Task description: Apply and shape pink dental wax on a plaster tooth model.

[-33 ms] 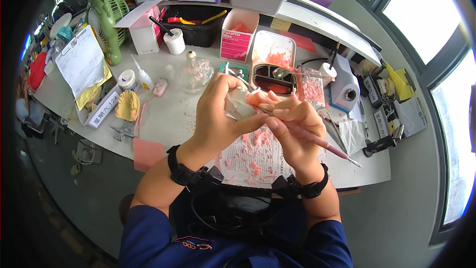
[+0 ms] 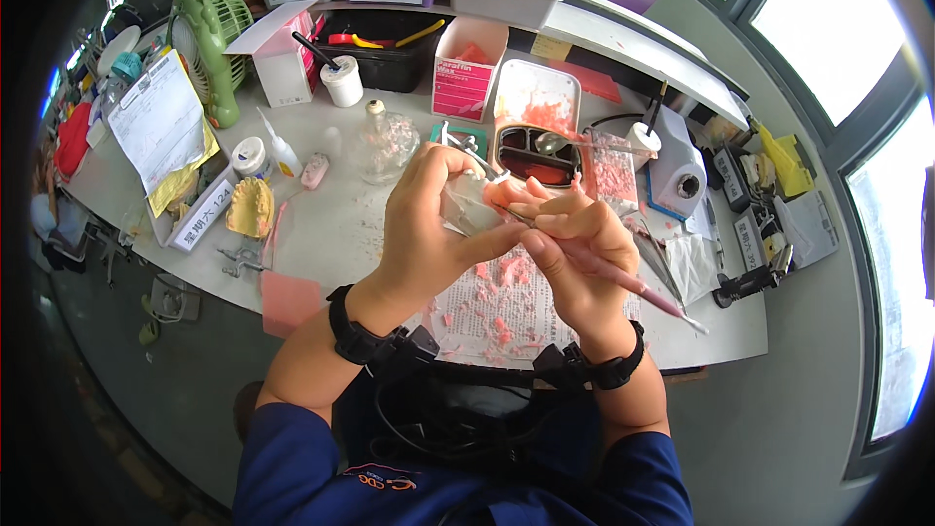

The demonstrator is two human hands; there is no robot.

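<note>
My left hand (image 2: 421, 216) is closed around a pale plaster dental model (image 2: 469, 212) with pink wax on it. A grey metal frame piece (image 2: 463, 143) shows just past my fingers, and I cannot tell whether it is joined to the model. My right hand (image 2: 581, 258) grips a pink-handled carving tool (image 2: 643, 289) like a pen, its metal tip against the wax side of the model. The tool's rear end points down to the right. Both thumbs meet in front of the model; my fingers cover much of it. Beneath lies newspaper (image 2: 467, 326) strewn with pink wax shavings (image 2: 504, 331).
A glass spirit lamp (image 2: 390, 144) stands left of my hands; beyond are a pink-and-white wax box (image 2: 469, 73) and a white tray of shavings (image 2: 539, 102). A yellow dental cast (image 2: 251, 207) and pink wax sheet (image 2: 289, 302) lie left. A white machine (image 2: 678, 170) stands right.
The carving tool has tilted slightly, its rear end shifting a little downward. My left hand and the model stay in place.
</note>
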